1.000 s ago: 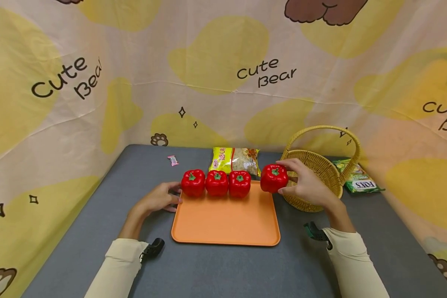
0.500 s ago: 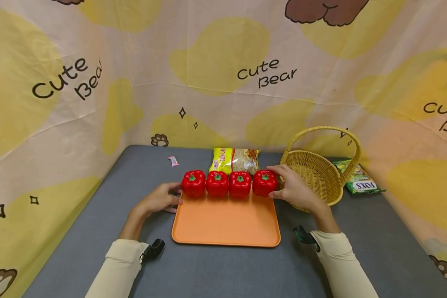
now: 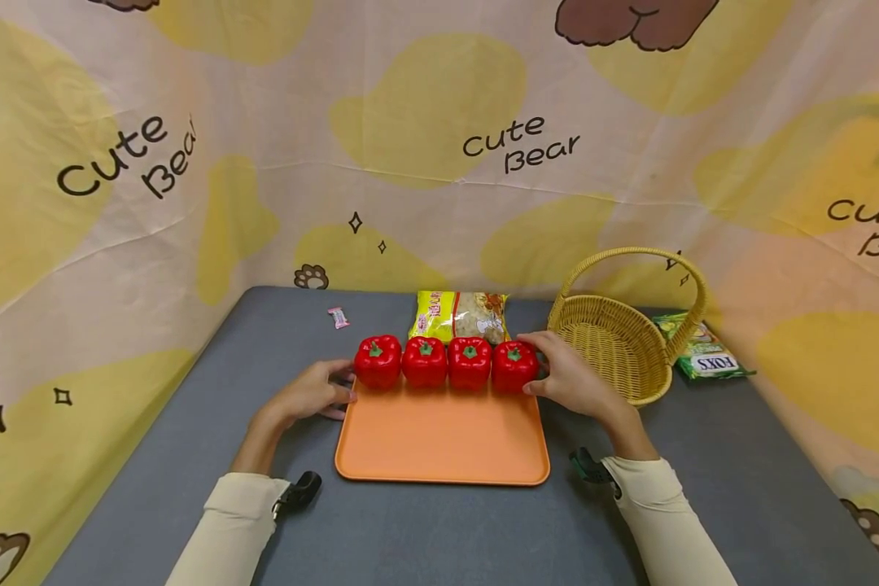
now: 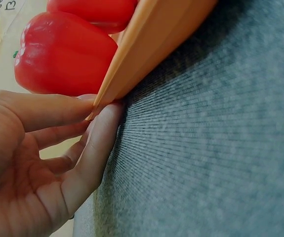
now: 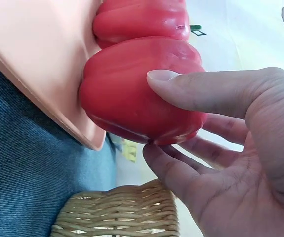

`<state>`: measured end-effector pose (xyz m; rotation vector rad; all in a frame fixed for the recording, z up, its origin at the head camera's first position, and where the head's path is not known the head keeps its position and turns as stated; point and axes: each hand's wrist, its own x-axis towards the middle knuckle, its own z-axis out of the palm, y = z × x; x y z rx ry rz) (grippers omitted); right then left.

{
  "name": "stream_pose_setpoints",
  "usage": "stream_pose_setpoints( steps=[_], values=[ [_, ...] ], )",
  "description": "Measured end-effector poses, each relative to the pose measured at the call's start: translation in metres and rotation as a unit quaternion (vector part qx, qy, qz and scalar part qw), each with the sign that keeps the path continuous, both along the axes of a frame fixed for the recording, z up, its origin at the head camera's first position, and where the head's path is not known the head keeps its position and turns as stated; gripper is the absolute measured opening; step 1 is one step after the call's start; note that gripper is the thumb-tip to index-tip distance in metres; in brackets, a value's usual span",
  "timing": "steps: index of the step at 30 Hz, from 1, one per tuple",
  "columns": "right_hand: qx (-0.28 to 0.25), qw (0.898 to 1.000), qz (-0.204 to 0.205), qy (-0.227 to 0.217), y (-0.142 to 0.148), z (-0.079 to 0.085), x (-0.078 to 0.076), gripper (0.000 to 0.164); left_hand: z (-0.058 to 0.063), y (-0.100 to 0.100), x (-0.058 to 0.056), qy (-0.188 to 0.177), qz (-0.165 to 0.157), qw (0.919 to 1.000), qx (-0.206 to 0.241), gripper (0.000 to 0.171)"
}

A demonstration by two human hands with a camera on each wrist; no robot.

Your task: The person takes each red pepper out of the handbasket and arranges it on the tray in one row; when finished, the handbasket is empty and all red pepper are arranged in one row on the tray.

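Red bell peppers stand side by side in a row along the far edge of an orange tray point(image 3: 443, 443), green stems up. My right hand point(image 3: 573, 378) holds the rightmost bell pepper point(image 3: 514, 366), thumb on its near side and fingers on its outer side. In the right wrist view this pepper point(image 5: 137, 91) sits on the tray against its neighbour point(image 5: 142, 19). At the tray's left side, my left hand point(image 3: 308, 393) pinches the rim, close beside the leftmost pepper point(image 3: 378, 363). The left wrist view has its fingertips point(image 4: 107, 116) on the rim point(image 4: 113, 86).
A wicker basket point(image 3: 608, 342) with a tall handle stands right of the tray. Behind the peppers lies a yellow food packet point(image 3: 457, 316); a green packet point(image 3: 706, 350) is beyond the basket. A small pink wrapped candy point(image 3: 338, 317) lies at the back left. Printed cloth encloses the table.
My right hand has brought the last pepper leftward and down from beside the basket, into the row on the tray. My left hand has stayed at the tray's left edge.
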<state>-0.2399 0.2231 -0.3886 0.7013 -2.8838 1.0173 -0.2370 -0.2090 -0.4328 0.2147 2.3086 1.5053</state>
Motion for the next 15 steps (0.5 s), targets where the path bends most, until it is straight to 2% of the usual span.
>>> stream_pose_setpoints(
  steps=[10, 15],
  values=[
    [0.002, 1.000, -0.010, -0.010, -0.0008, -0.0002, 0.0016, 0.081, 0.0002, 0.0005, 0.0017, 0.002, -0.003, 1.0000, -0.009, 0.071],
    [0.002, 1.000, -0.008, 0.001, -0.0010, -0.0002, 0.0012, 0.076, 0.0012, 0.0010, 0.0014, -0.002, -0.002, 1.0000, -0.009, 0.070]
  ],
)
